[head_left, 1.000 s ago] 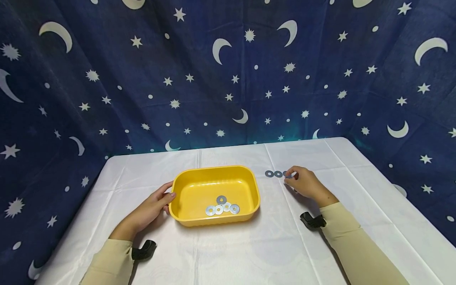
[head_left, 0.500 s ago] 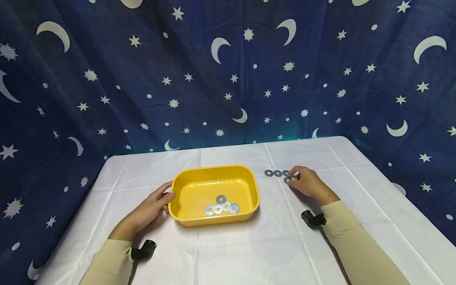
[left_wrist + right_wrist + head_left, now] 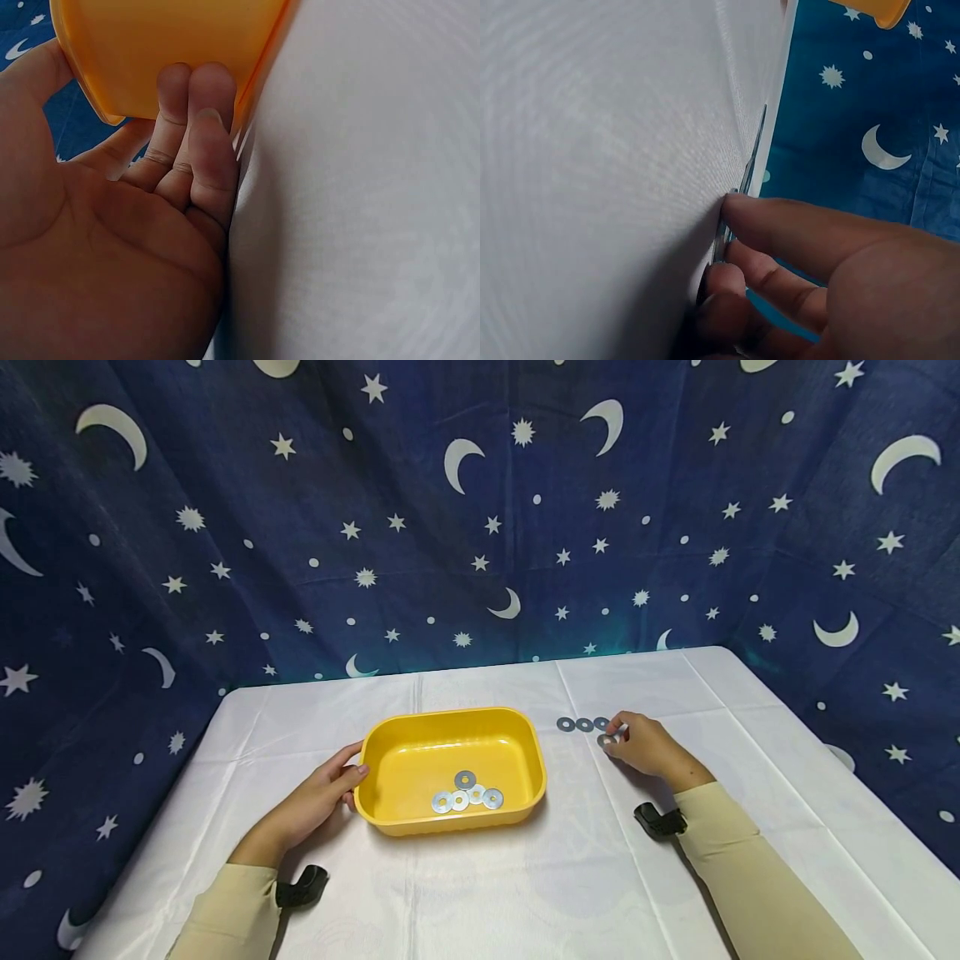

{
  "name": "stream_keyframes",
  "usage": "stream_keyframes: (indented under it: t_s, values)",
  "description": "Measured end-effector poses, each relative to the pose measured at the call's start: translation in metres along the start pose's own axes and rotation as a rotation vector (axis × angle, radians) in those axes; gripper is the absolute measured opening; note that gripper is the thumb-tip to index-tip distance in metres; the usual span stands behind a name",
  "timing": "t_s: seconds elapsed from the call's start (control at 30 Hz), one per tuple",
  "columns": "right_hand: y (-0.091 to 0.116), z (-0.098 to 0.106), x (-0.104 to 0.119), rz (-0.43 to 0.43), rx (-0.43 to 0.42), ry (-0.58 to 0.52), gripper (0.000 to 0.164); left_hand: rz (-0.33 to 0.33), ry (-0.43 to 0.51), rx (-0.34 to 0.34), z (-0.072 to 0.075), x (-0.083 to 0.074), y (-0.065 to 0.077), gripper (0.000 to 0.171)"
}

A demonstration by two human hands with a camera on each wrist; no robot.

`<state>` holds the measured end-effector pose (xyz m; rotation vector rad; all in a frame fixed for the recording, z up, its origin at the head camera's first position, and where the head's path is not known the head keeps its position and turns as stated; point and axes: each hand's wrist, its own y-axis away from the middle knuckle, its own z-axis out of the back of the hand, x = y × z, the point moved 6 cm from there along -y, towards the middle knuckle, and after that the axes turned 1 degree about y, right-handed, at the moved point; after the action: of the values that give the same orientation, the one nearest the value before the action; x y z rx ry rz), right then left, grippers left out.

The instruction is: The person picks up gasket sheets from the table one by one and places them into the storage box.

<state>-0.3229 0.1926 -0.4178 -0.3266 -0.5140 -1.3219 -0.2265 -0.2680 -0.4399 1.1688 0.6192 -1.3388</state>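
A yellow plastic tray [image 3: 450, 823] stands on the white table. My left hand [image 3: 318, 793] holds its left end, thumb over the rim and fingers against the outer wall, as the left wrist view [image 3: 112, 217] also shows. Several flat metal washers [image 3: 489, 794] lie in the tray near its front side. Right of the tray a row of grey washers [image 3: 560, 724] lies flat on the cloth. At the row's right end, my right hand [image 3: 648, 747] pinches a washer [image 3: 602, 741] low on the cloth, just in front of the row. The fingers partly cover it.
A white cloth [image 3: 480, 893] with fold lines covers the table. Behind and beside it hangs a dark blue curtain [image 3: 420, 460] printed with moons and stars. A black wrist device [image 3: 660, 821] sits on the right sleeve, another device [image 3: 303, 887] on the left.
The fingers of my right hand have shifted slightly, and the washer in front of the row, hidden at first, now shows. The left hand and tray stay in place.
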Motion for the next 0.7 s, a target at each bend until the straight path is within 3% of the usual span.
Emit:
stream_keyframes:
  t_s: [0.23,0.7]
  values:
    - [0.0022,-0.0032,0.0015,0.005,0.067,0.008,0.024,-0.018,-0.008,0.006,0.0001,-0.0025,0.0009,0.062]
    - [0.0026,-0.0007,0.0096,0.060,0.030,-0.018,0.020,-0.004,-0.002,0.006,-0.0020,-0.0027,0.0014,0.062]
